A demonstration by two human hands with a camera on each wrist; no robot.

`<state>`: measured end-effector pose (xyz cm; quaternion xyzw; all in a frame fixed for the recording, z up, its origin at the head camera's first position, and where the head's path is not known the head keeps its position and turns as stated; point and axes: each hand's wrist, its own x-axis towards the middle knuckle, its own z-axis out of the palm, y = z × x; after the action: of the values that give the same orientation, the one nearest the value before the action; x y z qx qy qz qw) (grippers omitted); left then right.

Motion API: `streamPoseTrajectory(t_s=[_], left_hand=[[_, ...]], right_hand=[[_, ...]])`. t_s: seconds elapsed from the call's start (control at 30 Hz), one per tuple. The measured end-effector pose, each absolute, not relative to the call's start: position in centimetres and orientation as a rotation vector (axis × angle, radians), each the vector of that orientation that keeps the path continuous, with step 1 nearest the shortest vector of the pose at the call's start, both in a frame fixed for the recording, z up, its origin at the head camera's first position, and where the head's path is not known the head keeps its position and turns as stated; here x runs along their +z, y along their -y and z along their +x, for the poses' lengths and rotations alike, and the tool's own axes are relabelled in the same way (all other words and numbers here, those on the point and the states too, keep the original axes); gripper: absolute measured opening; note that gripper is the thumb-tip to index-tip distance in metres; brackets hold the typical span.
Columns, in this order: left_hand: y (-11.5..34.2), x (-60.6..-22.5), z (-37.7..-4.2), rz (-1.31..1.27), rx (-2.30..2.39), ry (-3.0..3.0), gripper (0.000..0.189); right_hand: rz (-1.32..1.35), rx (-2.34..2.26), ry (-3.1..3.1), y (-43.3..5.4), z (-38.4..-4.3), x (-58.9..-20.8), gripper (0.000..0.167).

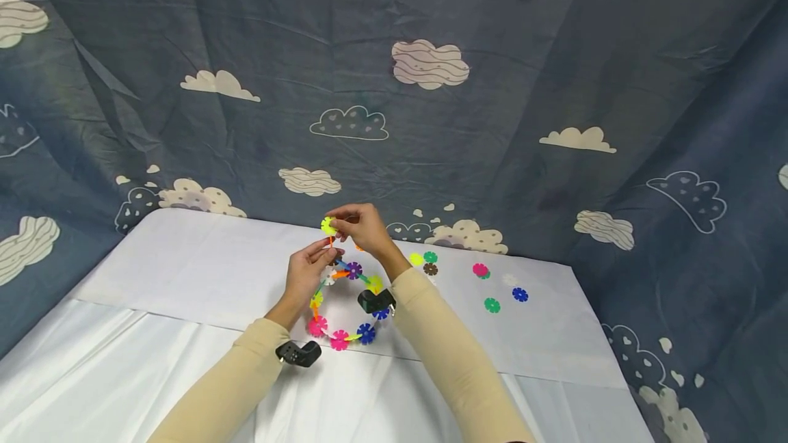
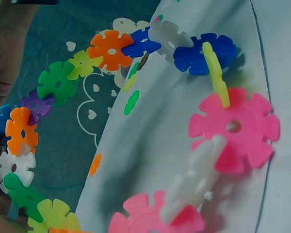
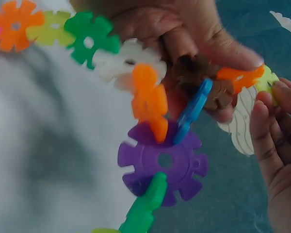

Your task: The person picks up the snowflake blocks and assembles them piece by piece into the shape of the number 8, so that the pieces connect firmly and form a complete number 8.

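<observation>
A small yellow disc (image 1: 328,226) sits at the fingertips of the right hand (image 1: 363,227), which pinches it by its edge. Just below that grip, the left hand (image 1: 304,271) pinches an orange disc (image 3: 238,76), thumb on top. The two discs meet between the hands; whether their notches are locked, I cannot tell. A brown disc (image 3: 191,73) lies against the left hand's fingers, and a blue disc (image 3: 194,109) leads from it to a purple disc (image 3: 145,155) on a many-coloured loop of discs (image 1: 366,333), which spreads below both hands, toward the person.

The step in hand looks to be adding the yellow disc to a short branch off the loop. The next move seems to call for lining up slot with slot and a straight push, the left hand bracing the orange disc so the joints behind it don't twist loose.

To the right of the right hand lie loose discs: a green one (image 1: 430,256) among the nearer group; well apart from it, a pink one (image 1: 479,269) overlapping another, and a dark blue one (image 1: 520,294). White cloth (image 1: 185,279) covers the table under the hands. Beyond them hangs a dark backdrop (image 1: 277,33) printed with pale clouds.
</observation>
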<state>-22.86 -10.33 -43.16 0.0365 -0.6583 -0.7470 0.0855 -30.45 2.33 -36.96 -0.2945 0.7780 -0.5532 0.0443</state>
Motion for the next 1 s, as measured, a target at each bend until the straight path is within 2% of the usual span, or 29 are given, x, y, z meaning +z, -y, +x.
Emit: streamPoseTrajectory(t_s=[0.5,1.0], left_hand=[[9.83,-43.11,-23.03,0.095,-2.222,1.954,0.033],[9.37,-43.40,-22.55,0.092,-2.217,1.879,0.030]], right_hand=[[-0.871,-1.693,-2.374,-2.90,-30.02,-37.01,0.018],[-1.000,-1.518,-2.494,-3.01,-29.70,-37.08,0.015]])
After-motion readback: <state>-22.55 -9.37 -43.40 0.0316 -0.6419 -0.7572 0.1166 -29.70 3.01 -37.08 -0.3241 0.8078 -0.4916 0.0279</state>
